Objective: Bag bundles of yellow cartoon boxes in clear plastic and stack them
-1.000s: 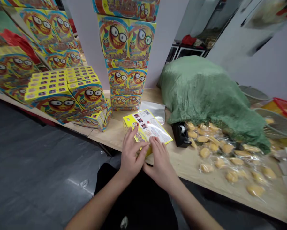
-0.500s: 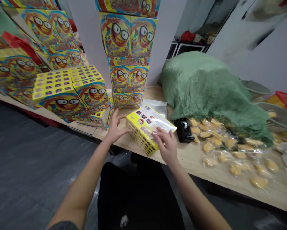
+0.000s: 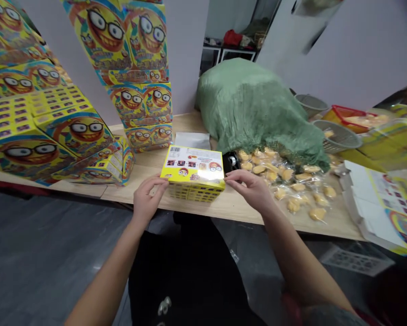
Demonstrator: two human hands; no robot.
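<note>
Swung round from its earlier slant, the yellow box point(image 3: 193, 174) now sits square near the front edge of the wooden table point(image 3: 135, 170). The left hand point(image 3: 148, 197) and right hand point(image 3: 246, 186) grasp its opposite ends. A black tape dispenser point(image 3: 231, 161) lies just beyond, beside plastic packets point(image 3: 284, 181) and a green sack point(image 3: 247, 106).

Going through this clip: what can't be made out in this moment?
Head view, the only view:
Small print on the yellow box: too small to read, and glare on its shiny surface washes out part of it.
Black object: partly hidden behind the box.
Green sack: its cloth hides anything inside.
Tall box stack: cut off by the top edge.
</note>
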